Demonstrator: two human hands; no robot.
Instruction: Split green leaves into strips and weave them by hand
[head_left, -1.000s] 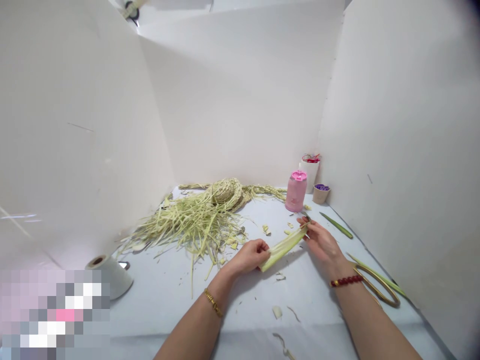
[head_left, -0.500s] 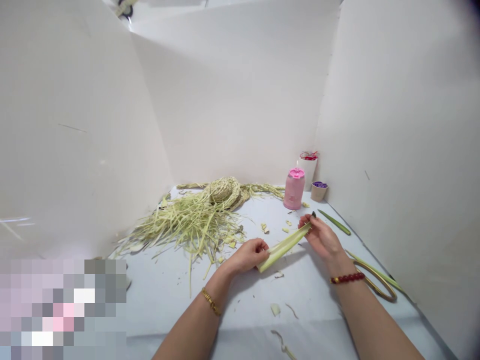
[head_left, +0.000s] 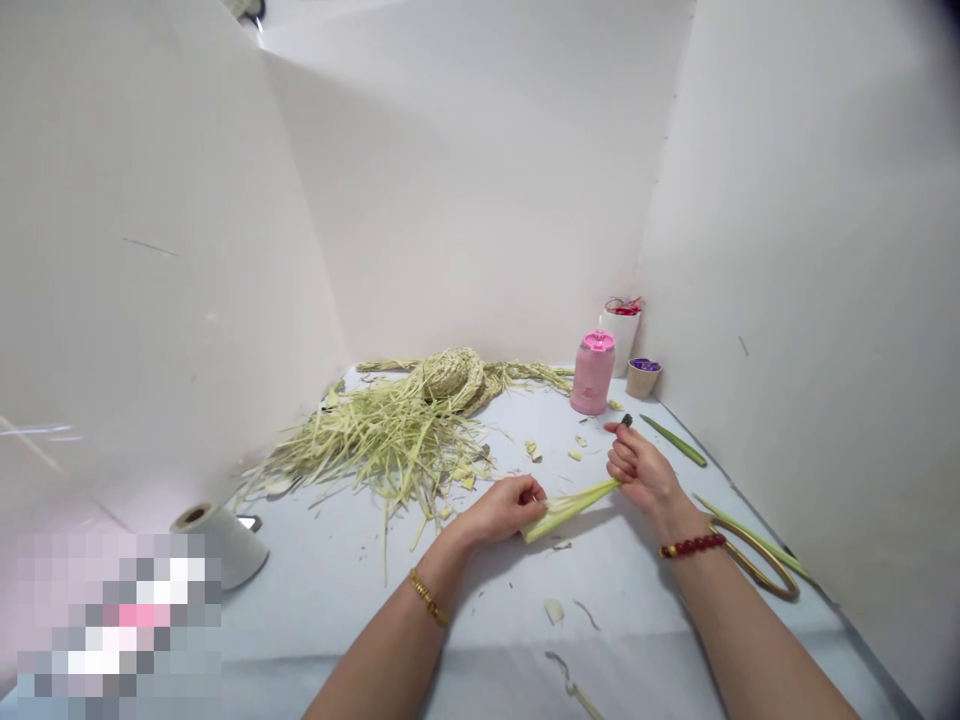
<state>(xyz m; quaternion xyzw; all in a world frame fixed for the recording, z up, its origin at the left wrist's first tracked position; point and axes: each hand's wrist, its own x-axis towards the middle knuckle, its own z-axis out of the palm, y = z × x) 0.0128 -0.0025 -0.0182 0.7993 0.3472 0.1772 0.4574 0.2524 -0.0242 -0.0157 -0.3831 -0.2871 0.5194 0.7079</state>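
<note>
A pale green plant stalk stretches between my two hands, low over the cloth-covered table. My left hand pinches its wide near end with thumb and fingers. Its narrower far end is in my right hand, whose fingers are curled closed around it. The stalk looks gathered and folded toward that end. A small dark thing sits at the tip of a raised finger or thumb of my right hand; I cannot make out what it is.
A heap of shredded green strips lies left, with a coiled braid behind. A pink bottle, a white cup and a small purple-filled cup stand back right. Scissors and a green leaf piece lie right; a white roll stands left.
My right hand has closed from a loose hold into curled fingers around the stalk's far end. The stalk has narrowed and bunched there. More of the white roll shows at left.
</note>
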